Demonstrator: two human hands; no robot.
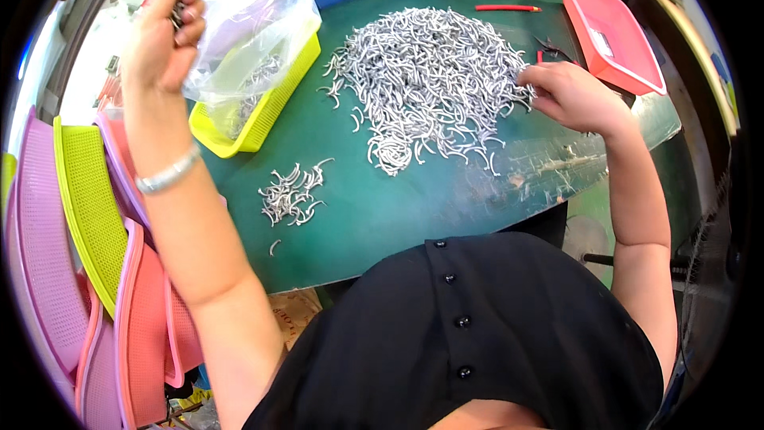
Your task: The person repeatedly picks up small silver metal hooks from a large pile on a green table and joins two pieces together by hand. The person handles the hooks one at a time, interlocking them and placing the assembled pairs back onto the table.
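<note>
Silvery curved pieces (434, 72) lie heaped on our worktop (350, 219), immediately left of our nearer right hand (571, 97), whose grip we cannot tell; our raised left hand (169, 30) clasps some.

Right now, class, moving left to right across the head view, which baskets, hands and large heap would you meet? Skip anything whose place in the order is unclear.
Outermost purple basket, left hand, yellow-green basket on the table, large heap of curved metal pieces, right hand.
</note>
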